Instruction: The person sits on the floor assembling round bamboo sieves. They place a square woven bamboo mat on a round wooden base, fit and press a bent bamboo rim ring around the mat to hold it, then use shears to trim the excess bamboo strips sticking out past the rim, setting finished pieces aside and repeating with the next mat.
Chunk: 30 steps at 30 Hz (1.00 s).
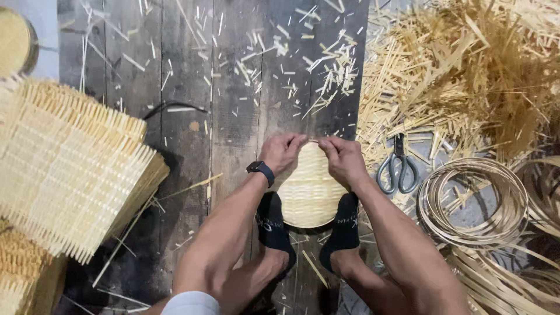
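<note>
Working w/ two hands on one round woven bamboo disc (pixel 309 195), lying on dark wooden floor planks (pixel 186 134) and pinned at near edge by two feet in black socks (pixel 274 224). Left hand (pixel 281 153) & right hand (pixel 344 158) meeting at disc's far rim, fingers pinched shut on a thin bamboo strip (pixel 314 141) running between them, hands nearly touching. Wearing one dark wristwatch (pixel 261 171) on left wrist. Lying just right of right hand: one pair of grey-handled scissors (pixel 398 169), blades pointing away. Sitting farther right: coils of thin split bamboo (pixel 472 201), at least two, second one cut off by frame edge. Piling up top right: big heap of bamboo offcuts (pixel 466 70), too many to count; more short slivers scattering over planks beyond hands. Stacking at left: woven bamboo mats w/ fringed edges (pixel 64 163), count unclear, maybe several layers, lower ones cut off. Showing partly top left: one round yellowish object (pixel 14 41), hard to make out. Covering disc's side edges: both hands & forearms; hiding its near rim: feet.
</note>
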Tool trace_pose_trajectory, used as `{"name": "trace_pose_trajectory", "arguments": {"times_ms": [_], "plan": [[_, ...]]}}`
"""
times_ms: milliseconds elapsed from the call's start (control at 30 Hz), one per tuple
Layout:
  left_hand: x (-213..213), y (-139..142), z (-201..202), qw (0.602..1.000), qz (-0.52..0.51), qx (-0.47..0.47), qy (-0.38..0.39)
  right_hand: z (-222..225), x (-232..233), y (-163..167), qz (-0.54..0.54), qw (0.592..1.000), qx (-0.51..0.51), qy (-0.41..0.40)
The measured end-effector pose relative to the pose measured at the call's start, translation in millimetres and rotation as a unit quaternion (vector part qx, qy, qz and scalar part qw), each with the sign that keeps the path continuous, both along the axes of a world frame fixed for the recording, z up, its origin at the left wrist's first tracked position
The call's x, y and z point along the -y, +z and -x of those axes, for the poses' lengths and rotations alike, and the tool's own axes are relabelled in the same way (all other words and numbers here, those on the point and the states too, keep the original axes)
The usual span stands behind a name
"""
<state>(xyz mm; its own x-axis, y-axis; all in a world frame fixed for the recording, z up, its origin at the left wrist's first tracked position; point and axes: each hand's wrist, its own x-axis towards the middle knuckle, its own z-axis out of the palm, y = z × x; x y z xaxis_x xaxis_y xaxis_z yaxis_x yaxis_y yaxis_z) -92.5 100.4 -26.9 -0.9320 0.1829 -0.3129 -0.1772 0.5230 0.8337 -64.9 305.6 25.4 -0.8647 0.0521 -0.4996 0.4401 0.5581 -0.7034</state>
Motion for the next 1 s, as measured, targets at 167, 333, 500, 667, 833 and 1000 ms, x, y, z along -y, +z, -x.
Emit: {"name": "trace_pose_trajectory", "arguments": {"times_ms": [167,333,500,667,833,1000], "plan": [[-0.4,-17.3,5.8,0.999,-0.005,0.046,0.015,-4.0,-8.4,-30.3,0.123,0.991,-0.016,-0.050],[5.9,43.9,2.0,0.985,-0.141,0.093,-0.030,-3.2,-71.8,50.4,-0.050,0.987,-0.124,0.085],[-3.5,118.9,-42.5,0.970,0.015,-0.225,-0.097,-77.1,-199.9,150.7,-0.336,0.905,0.018,0.262],[2.6,104.6,-133.3,0.882,0.143,-0.308,-0.328,-120.5,-213.2,66.8,-0.220,0.956,0.096,0.170],[47.7,72.4,-156.1,0.873,0.293,-0.193,-0.337,-116.7,-188.8,-50.6,-0.275,0.948,-0.149,0.058],[-13.5,55.5,-134.6,0.947,0.228,-0.227,-0.014,-104.3,-174.6,-83.0,-0.263,0.957,-0.115,-0.041]]}}
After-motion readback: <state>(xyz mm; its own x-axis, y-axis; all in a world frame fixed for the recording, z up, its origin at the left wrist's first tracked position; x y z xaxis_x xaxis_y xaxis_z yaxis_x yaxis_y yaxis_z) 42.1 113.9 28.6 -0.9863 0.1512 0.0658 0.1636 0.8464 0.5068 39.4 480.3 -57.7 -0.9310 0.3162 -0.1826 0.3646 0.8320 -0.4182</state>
